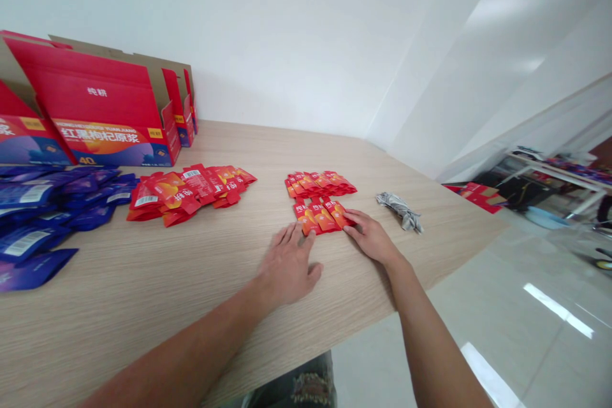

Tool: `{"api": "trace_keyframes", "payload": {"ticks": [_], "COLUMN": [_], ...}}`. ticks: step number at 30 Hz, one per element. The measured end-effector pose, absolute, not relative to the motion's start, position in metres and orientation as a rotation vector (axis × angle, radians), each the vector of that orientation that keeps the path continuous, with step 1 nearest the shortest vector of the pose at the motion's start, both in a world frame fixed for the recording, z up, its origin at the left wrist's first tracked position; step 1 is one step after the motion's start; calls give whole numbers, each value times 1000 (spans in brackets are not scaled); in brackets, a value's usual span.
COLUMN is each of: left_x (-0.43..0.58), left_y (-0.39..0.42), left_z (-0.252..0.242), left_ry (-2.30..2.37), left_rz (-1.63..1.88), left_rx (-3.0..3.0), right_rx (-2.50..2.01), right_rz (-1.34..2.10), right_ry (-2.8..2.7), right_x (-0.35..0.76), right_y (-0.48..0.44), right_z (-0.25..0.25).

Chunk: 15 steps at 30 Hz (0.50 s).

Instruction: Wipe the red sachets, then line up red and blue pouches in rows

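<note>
Several red-and-orange sachets (324, 217) lie side by side in a short row on the wooden table. My left hand (289, 266) rests flat at the row's left end, fingers spread, fingertips at the lower left sachet's edge. At the right end, my right hand (370, 234) touches the last sachet with its fingertips; whether it pinches the edge is hard to see. Just behind, a second row of red sachets (318, 183) overlaps in a neat line. Farther left is a loose heap of red sachets (186, 191), some with barcodes up.
Purple-blue sachets (43, 210) are piled at the far left. Red-and-blue cartons (109, 108) with raised flaps stand behind them against the wall. A crumpled grey-striped cloth (400, 210) lies right of the rows. Beyond the table's right edge are tiled floor and flat red cardboard (478, 196).
</note>
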<state>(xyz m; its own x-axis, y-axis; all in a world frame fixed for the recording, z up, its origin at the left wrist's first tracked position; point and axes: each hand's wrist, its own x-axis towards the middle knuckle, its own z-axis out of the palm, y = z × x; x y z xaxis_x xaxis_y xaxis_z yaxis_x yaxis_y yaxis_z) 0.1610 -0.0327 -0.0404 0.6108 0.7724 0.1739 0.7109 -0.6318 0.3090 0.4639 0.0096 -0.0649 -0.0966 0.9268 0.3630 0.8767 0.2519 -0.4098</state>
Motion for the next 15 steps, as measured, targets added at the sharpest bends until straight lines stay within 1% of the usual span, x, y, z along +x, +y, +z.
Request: {"api": "trace_keyframes", "payload": {"ticks": [15], "left_x": [159], "left_y": [-32], "left_z": [-42], "left_ry": [1218], "left_rz": [437], "left_rx": [2618], "right_rx": [-1628], "right_rz": [39], "right_ry": [-1955], "right_x": [451], "right_y": [4], "right_z": [-57]}}
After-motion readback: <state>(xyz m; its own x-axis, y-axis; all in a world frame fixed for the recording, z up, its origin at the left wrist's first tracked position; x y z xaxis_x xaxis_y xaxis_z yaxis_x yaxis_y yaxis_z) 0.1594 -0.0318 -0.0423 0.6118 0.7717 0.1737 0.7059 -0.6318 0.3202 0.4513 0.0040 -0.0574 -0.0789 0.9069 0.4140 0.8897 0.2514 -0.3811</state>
